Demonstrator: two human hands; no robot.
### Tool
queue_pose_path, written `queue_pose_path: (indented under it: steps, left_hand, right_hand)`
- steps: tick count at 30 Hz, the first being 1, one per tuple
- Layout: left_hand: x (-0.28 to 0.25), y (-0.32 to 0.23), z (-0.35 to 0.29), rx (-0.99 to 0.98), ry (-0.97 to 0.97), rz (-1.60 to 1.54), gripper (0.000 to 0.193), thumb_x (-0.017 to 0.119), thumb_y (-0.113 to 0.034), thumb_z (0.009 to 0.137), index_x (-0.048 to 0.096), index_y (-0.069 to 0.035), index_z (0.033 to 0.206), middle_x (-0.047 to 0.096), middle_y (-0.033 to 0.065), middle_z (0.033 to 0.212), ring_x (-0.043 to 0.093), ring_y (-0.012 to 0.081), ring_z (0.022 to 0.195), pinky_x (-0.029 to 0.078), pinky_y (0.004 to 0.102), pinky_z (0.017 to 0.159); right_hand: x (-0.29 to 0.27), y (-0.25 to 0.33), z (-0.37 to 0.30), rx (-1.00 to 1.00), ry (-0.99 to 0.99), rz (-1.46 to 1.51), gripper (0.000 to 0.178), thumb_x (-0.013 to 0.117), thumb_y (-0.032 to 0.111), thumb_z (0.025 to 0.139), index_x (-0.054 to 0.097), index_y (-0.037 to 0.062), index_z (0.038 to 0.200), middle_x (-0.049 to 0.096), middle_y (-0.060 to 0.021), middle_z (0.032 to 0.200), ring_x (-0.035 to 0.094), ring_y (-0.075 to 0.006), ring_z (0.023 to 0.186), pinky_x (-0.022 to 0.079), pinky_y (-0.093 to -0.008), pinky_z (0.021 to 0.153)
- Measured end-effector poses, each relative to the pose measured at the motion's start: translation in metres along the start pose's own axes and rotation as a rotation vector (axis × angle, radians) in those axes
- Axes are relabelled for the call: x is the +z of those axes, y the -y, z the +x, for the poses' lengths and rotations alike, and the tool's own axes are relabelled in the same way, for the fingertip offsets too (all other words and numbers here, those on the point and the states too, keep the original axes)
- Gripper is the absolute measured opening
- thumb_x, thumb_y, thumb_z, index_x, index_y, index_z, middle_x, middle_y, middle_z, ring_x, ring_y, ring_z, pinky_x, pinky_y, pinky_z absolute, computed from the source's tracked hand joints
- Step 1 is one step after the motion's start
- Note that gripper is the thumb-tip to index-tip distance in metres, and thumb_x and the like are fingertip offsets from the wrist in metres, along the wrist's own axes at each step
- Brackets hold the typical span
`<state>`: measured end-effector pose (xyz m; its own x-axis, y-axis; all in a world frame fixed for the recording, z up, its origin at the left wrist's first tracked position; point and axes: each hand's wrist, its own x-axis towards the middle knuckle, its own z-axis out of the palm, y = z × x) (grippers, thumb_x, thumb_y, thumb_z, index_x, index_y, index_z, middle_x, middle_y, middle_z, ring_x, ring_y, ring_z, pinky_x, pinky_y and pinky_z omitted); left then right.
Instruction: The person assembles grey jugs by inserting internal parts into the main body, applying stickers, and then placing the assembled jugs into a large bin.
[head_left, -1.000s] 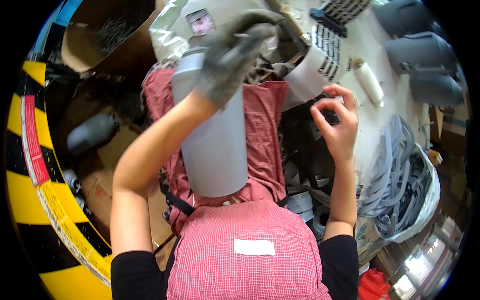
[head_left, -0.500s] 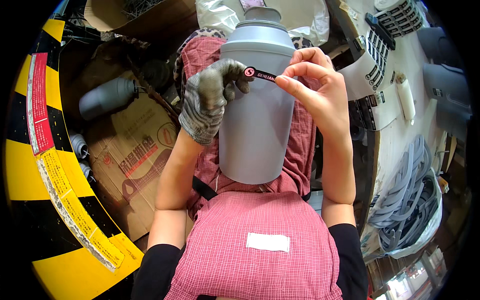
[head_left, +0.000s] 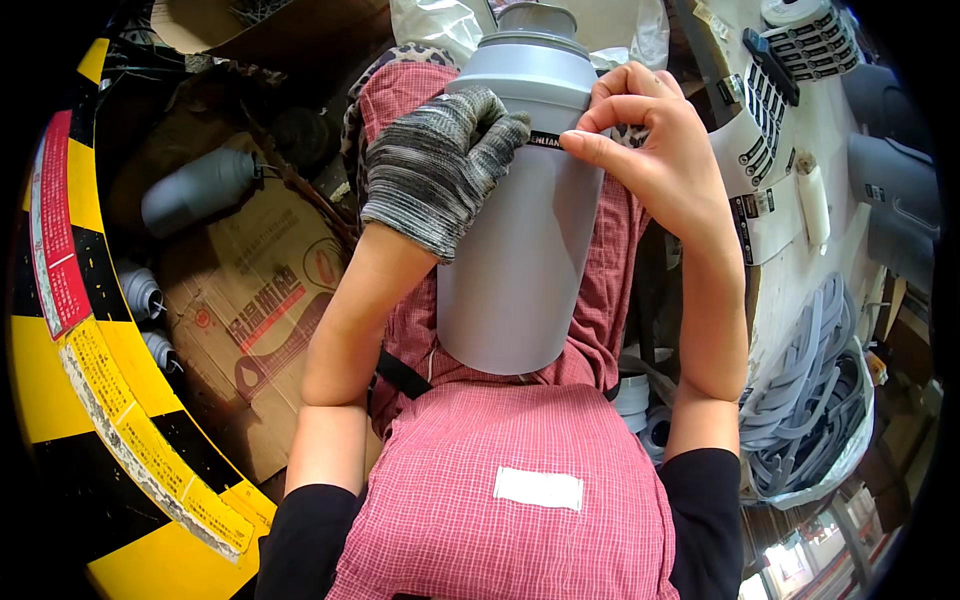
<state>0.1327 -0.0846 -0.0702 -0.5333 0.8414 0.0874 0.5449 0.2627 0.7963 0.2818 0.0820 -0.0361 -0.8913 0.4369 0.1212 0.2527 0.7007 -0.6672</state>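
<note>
A large grey jug body (head_left: 515, 270) lies along my lap, its narrower neck pointing away from me. Across its upper part, just below the shoulder, stretches a small black label strip (head_left: 545, 139). My left hand (head_left: 435, 165), in a grey knitted glove, pinches the strip's left end and covers it. Bare, my right hand (head_left: 645, 135) grips the right end between thumb and forefinger. Between the two hands the strip lies close against the jug; whether it touches all along cannot be seen.
On the bench at right are a sheet of black labels (head_left: 765, 120), a label roll (head_left: 815, 40), a white tube (head_left: 813, 205) and grey jug parts (head_left: 890, 170). Grey straps (head_left: 810, 390) fill a bag. At left, another grey jug (head_left: 200, 190) rests near cardboard (head_left: 255, 310), beside a yellow-black striped edge (head_left: 60, 380).
The label strip has gone from held above the jug to close against its upper body. My gloved left hand has turned over and now covers the strip's round end.
</note>
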Motion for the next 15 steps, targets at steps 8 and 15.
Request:
queue_pose_path:
  steps: [8, 15]
  left_hand:
    - [0.000, -0.007, 0.004, 0.005, 0.002, 0.116, 0.019, 0.072, -0.027, 0.094, 0.069, -0.008, 0.091, 0.067, 0.0097, 0.072, 0.062, 0.0225, 0.061, 0.050, 0.0339, 0.060]
    - [-0.020, 0.013, 0.002, -0.119, 0.058, 0.404, 0.044, 0.061, -0.054, 0.096, 0.069, -0.011, 0.099, 0.069, 0.0189, 0.087, 0.066, 0.0396, 0.078, 0.051, 0.0471, 0.071]
  right_hand:
    - [-0.001, 0.001, 0.007, -0.025, 0.035, -0.089, 0.023, 0.081, 0.021, 0.076, 0.072, 0.0007, 0.078, 0.059, -0.0039, 0.093, 0.052, -0.0239, 0.099, 0.043, -0.0351, 0.090]
    - [-0.004, -0.007, 0.016, 0.157, 0.162, 0.003, 0.036, 0.086, 0.033, 0.074, 0.070, 0.0012, 0.071, 0.059, -0.0047, 0.090, 0.056, -0.0211, 0.095, 0.046, -0.0349, 0.087]
